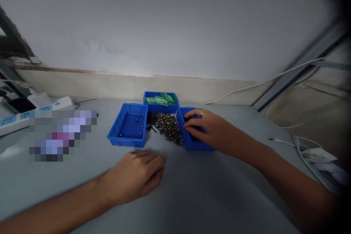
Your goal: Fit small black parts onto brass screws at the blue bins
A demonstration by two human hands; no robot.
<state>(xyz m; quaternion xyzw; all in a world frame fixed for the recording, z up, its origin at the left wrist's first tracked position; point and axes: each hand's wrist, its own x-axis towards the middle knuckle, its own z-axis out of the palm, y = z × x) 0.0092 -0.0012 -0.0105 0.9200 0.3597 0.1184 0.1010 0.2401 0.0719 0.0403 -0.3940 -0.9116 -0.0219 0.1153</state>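
Observation:
My right hand (210, 128) reaches into the right blue bin (192, 145), fingers curled over dark parts inside; what they grip is hidden. A ring shows on one finger. My left hand (137, 177) rests palm down on the grey table, fingers loosely bent, in front of the left blue bin (127, 128), which holds a few small screws. Between the two bins lies a loose pile of dark and brassy screws (166, 126). Behind the pile stands a third blue bin (161, 103) with green plastic pieces.
A white power strip (33, 113) lies at the far left, beside a blurred-out patch (63, 135). White cables (301, 146) and a packet lie at the right table edge. A grey wall rises just behind the bins.

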